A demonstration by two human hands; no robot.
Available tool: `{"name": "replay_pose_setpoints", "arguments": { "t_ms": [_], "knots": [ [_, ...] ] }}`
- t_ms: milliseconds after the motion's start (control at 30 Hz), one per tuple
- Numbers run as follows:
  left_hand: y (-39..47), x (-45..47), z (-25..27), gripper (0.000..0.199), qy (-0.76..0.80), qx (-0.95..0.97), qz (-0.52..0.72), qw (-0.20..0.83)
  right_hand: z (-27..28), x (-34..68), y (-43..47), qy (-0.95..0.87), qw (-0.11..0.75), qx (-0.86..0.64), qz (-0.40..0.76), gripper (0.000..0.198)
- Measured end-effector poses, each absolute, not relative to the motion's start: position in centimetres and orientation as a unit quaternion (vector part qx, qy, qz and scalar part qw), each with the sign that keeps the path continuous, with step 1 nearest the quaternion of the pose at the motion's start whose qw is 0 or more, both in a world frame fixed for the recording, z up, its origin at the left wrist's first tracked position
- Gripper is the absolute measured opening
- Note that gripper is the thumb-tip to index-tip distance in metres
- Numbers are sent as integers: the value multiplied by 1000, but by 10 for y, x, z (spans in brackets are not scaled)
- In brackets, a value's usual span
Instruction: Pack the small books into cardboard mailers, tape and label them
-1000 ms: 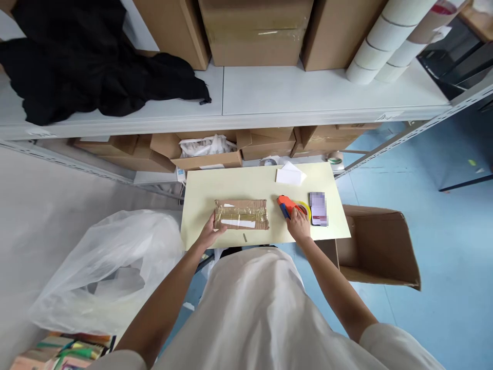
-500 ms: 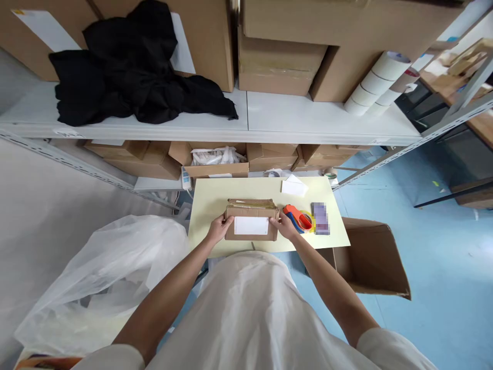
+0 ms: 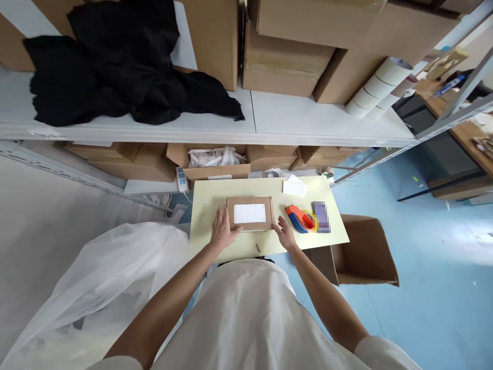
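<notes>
A small cardboard box [image 3: 250, 226] lies flat on the pale yellow table [image 3: 208, 249], with a white label [image 3: 249, 213] on its top. My left hand [image 3: 223, 231] is at the box's left front corner, fingers spread and the thumb along the near edge. On the other side, my right hand [image 3: 284, 234] has its fingers apart, close to the right front corner. Neither hand is wrapped round the box. To the right of it lie an orange and blue tape dispenser [image 3: 299, 219] and a blurred purple item [image 3: 321, 217].
White papers [image 3: 295, 186] lie at the table's back. Behind stands a shelf [image 3: 331, 121] with boxes, black cloth [image 3: 127, 72] and tape rolls [image 3: 379, 87]. An open carton [image 3: 365, 252] is on the floor at right, a translucent plastic bag [image 3: 127, 272] at left.
The box, tilted up between both hands before, now lies flat on the table, label up. My hands have loosened and their fingers spread. The view has shifted slightly.
</notes>
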State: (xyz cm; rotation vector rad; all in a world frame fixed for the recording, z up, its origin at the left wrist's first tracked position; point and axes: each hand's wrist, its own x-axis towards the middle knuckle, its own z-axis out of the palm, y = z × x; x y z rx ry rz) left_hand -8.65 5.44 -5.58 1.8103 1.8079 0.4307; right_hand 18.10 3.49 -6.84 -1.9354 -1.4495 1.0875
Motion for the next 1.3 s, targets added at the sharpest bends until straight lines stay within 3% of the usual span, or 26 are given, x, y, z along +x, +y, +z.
{"name": "replay_pose_setpoints", "arguments": {
  "t_ms": [100, 300, 500, 667, 767, 900, 1033, 1167, 1300],
  "knots": [
    [54, -72, -43, 100, 576, 783, 99, 210, -75, 199, 2, -541, 260, -742, 298, 52],
    [87, -28, -30, 105, 472, 858, 40, 198, -65, 239, -2, -558, 187, -796, 140, 53],
    [104, 2, -38, 94, 437, 876, 6, 202, -73, 272, 37, -569, 54, -798, 190, 50],
    [107, 5, -40, 90, 460, 867, -41, 188, -97, 275, 56, -579, 22, -786, 216, 39],
    [109, 3, -36, 91, 472, 856, -62, 202, -100, 280, 61, -589, 71, -766, 247, 36],
    [122, 17, -16, 78, 507, 822, -22, 260, -87, 302, 58, -516, 239, -725, 389, 42],
    [156, 62, 12, 64, 519, 719, 68, 456, -72, 321, 47, -352, 397, -600, 598, 47],
    [189, 110, 24, 58, 490, 545, 23, 679, -68, 322, 46, -302, 421, -517, 681, 45],
    [202, 129, 16, 49, 478, 454, -42, 751, -73, 320, 50, -285, 419, -483, 715, 44]
  ]
}}
